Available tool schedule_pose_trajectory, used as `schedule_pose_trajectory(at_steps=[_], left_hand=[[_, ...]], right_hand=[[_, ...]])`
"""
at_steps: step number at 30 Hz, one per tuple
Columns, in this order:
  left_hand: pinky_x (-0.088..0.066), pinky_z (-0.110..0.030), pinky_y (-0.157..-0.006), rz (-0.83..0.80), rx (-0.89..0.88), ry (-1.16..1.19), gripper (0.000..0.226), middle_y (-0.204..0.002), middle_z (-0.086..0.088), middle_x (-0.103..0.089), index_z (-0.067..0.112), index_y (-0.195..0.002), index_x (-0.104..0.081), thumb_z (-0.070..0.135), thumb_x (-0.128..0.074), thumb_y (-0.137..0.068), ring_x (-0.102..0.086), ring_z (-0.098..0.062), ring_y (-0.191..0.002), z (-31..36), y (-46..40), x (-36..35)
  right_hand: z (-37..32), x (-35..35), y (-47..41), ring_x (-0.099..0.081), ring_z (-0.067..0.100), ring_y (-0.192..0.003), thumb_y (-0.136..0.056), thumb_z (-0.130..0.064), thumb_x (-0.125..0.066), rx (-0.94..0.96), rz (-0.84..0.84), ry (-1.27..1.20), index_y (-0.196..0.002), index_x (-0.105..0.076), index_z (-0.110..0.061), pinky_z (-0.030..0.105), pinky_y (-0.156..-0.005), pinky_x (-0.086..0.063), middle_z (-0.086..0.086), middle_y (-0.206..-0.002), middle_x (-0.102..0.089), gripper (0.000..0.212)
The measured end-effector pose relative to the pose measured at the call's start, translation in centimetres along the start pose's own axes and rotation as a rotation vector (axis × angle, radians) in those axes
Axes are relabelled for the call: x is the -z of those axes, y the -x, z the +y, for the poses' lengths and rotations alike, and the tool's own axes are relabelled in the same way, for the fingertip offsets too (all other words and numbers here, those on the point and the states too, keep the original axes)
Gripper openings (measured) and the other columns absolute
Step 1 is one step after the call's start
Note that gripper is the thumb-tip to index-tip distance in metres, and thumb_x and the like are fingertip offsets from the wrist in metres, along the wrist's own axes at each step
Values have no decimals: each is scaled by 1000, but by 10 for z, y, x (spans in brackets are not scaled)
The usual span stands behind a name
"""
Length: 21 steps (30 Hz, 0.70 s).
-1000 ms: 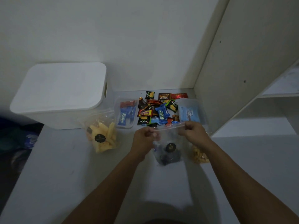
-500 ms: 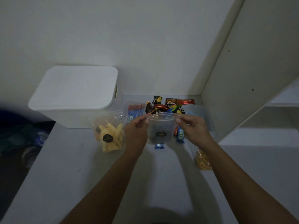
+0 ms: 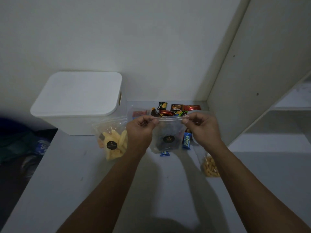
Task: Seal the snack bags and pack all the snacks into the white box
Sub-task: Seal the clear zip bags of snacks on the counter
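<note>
A clear zip bag (image 3: 169, 138) with a dark round label and dark snacks hangs above the table. My left hand (image 3: 140, 130) pinches its top strip at the left end, and my right hand (image 3: 202, 128) pinches the right end. The white box (image 3: 79, 105) stands at the back left with its lid on. A bag of yellow sticks (image 3: 111, 140) lies in front of it. Another bag of small orange snacks (image 3: 210, 165) lies under my right forearm. Several small wrapped snacks (image 3: 176, 109) are piled at the back, and a blue Kalpa bar (image 3: 186, 141) lies beside the held bag.
The grey table (image 3: 84, 182) meets a white wall at the back and a tall slanted panel (image 3: 260, 73) on the right with shelves behind. A small blue wrapper (image 3: 164, 153) lies below the held bag. Dark clutter sits off the table's left edge.
Both hands lifted the bag off the table and drew its top strip flat between them. The camera view shifted, so the box and snacks sit lower in frame.
</note>
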State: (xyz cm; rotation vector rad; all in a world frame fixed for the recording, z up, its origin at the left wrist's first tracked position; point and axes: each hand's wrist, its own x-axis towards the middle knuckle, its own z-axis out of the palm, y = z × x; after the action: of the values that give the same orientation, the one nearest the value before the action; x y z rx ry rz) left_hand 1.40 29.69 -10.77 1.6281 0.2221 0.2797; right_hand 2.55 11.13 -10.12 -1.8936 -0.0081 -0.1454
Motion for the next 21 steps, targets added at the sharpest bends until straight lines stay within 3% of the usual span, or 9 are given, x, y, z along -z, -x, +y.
schedule_pose_trajectory(at_steps=[2, 4, 9, 12, 16, 18, 21], left_hand=[[-59, -31, -76, -10, -11, -12, 7, -69, 10, -70, 5, -79, -68, -1, -68, -81, -67, -4, -72, 1, 1, -4], [-58, -31, -77, -16, -12, -4, 8, -74, 6, -69, 6, -79, -66, -1, -66, -83, -67, -8, -75, 1, 1, -8], [-58, -39, -82, -101, -7, 71, 6, -89, -9, -67, 4, -85, -64, 0, -67, -82, -65, -24, -89, 7, 1, -7], [-57, -40, -82, -240, 65, 112, 11, -90, -7, -65, 9, -83, -63, 2, -71, -79, -63, -23, -91, 14, 2, -8], [-55, -32, -77, -187, 110, 53, 14, -84, 0, -63, 14, -73, -64, 4, -71, -78, -60, -18, -89, 18, 0, -13], [-54, -28, -73, -193, 81, 22, 14, -81, 1, -64, 16, -73, -65, 5, -71, -79, -61, -17, -84, 17, -1, -14], [-56, -31, -75, -249, 51, 1, 10, -79, 0, -65, 14, -75, -65, 7, -71, -80, -63, -18, -82, 17, 0, -15]], right_hand=[[-1, -1, 1, -64, 5, -71, -84, -8, -69, -9, 19, 11, -74, -68, -27, 10, -64, -51, -8, -75, -68, 22], [-1, 1, 1, -65, 10, -72, -85, -8, -67, -19, 13, -27, -75, -68, -21, 11, -64, -52, -2, -75, -69, 16], [-5, 6, 1, -63, 13, -72, -84, -10, -69, -15, -48, -73, -77, -67, -14, 25, -70, -55, 4, -75, -67, 8], [-10, 5, 0, -61, 16, -72, -83, -5, -69, 18, -13, -66, -80, -67, -6, 30, -70, -54, 15, -78, -68, 4], [-13, 7, 1, -61, 17, -72, -83, -4, -69, 16, -71, -126, -82, -66, -1, 30, -70, -52, 13, -78, -66, 5], [-15, 8, 0, -64, 18, -74, -81, -8, -72, 5, -122, -94, -82, -69, -7, 30, -70, -55, 6, -78, -69, 3], [-17, 7, -2, -62, 1, -66, -79, -12, -74, 4, -111, -11, -76, -69, -18, 20, -64, -52, -5, -72, -67, 9]])
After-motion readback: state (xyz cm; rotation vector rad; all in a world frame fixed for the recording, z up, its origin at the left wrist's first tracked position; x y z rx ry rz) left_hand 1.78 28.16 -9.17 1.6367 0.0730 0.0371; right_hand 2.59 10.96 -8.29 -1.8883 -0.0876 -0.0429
